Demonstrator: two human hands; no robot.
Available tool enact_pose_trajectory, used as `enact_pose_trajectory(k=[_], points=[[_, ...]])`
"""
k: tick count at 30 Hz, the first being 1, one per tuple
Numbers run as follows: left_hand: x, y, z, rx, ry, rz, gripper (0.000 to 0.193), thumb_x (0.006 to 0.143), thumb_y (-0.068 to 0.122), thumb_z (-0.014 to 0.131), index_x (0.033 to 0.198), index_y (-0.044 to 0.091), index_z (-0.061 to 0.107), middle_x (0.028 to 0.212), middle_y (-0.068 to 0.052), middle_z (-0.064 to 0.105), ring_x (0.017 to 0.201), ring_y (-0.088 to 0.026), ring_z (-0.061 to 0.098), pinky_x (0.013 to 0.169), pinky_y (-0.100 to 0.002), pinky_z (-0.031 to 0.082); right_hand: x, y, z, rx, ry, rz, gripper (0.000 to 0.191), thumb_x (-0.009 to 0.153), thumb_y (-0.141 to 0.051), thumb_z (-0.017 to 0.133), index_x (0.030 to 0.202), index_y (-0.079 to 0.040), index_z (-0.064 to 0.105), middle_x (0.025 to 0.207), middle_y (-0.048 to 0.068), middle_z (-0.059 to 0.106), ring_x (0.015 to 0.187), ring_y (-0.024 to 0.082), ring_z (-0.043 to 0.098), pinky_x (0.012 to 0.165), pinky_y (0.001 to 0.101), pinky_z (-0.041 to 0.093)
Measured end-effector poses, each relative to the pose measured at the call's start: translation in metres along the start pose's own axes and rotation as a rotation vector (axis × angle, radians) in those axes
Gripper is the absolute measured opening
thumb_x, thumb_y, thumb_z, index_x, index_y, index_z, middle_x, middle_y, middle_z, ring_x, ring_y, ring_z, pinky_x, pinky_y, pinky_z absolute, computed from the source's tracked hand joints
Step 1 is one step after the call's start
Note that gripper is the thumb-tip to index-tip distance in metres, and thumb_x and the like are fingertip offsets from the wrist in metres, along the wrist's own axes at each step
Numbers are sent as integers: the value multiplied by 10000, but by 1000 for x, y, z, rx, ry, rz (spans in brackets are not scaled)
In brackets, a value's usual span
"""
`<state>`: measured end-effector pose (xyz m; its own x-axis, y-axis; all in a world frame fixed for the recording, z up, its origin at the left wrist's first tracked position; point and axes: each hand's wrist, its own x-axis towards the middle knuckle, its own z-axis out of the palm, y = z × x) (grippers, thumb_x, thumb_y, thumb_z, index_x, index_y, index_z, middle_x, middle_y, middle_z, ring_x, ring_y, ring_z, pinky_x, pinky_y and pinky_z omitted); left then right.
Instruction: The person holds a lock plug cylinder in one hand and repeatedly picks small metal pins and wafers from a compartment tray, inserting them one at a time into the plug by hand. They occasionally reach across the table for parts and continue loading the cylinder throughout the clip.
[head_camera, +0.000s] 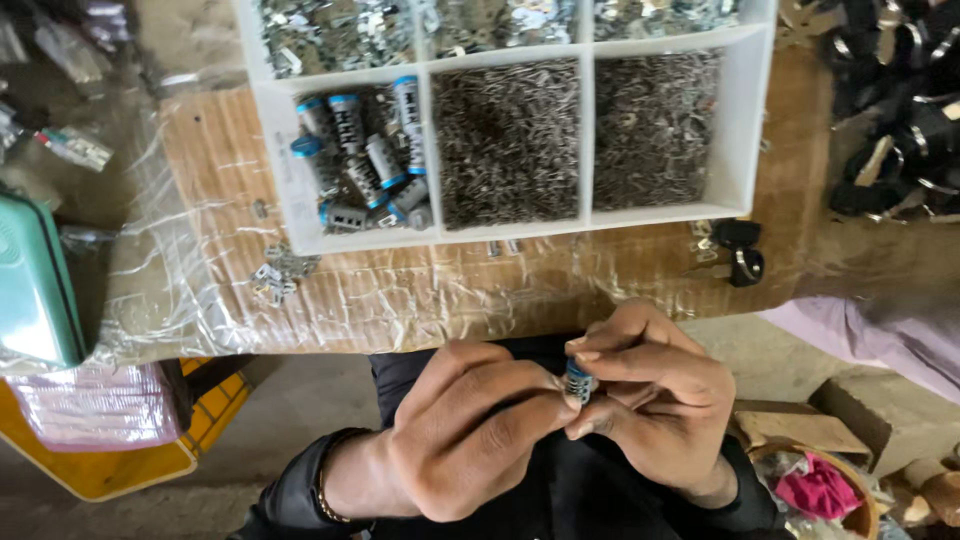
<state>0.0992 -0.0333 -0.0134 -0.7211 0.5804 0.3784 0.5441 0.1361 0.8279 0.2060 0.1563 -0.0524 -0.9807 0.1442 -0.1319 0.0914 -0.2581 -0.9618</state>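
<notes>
Both my hands meet low in the middle of the view, below the table edge. My right hand (650, 395) pinches a small metal cylinder with a blue end (578, 380) between thumb and fingers. My left hand (470, 430) presses its fingertips against the same cylinder from the left. Several more of these blue-capped cylinders (365, 160) lie in the left compartment of a white divided tray (430, 235) on the table above my hands.
The tray's other compartments hold heaps of tiny metal pins (510, 140) and small metal plates (335, 35). Loose metal bits (280, 275) and black keys (740, 250) lie on the plastic-covered cardboard. A teal case (35, 285) sits left, black rings (900, 120) right.
</notes>
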Motion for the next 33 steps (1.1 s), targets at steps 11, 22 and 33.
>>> enact_pose_trajectory(k=[11,22,33], points=[[42,14,11,-438,-393,-506,450,856,93,846,1257,54,645,1025,-58,608,883,-148,655,746,-262,548,-3,-12,-47,194,-141,-38,305,865,-31,832,1154,19,748,1041,210,698,860,244,725,783,317,623],[62,3,96,462,-212,33,256,904,96,721,1159,72,720,1157,-102,620,1068,-279,644,819,-358,580,-47,0,-92,198,531,-274,167,1033,-12,758,1173,68,718,1055,264,701,785,221,628,692,259,564],[11,13,4,-294,79,-260,255,891,165,796,857,51,571,1006,-181,670,918,-277,752,738,-356,619,-7,-3,-29,224,65,41,157,1022,-47,734,1146,46,709,1120,248,736,877,230,701,742,309,611]])
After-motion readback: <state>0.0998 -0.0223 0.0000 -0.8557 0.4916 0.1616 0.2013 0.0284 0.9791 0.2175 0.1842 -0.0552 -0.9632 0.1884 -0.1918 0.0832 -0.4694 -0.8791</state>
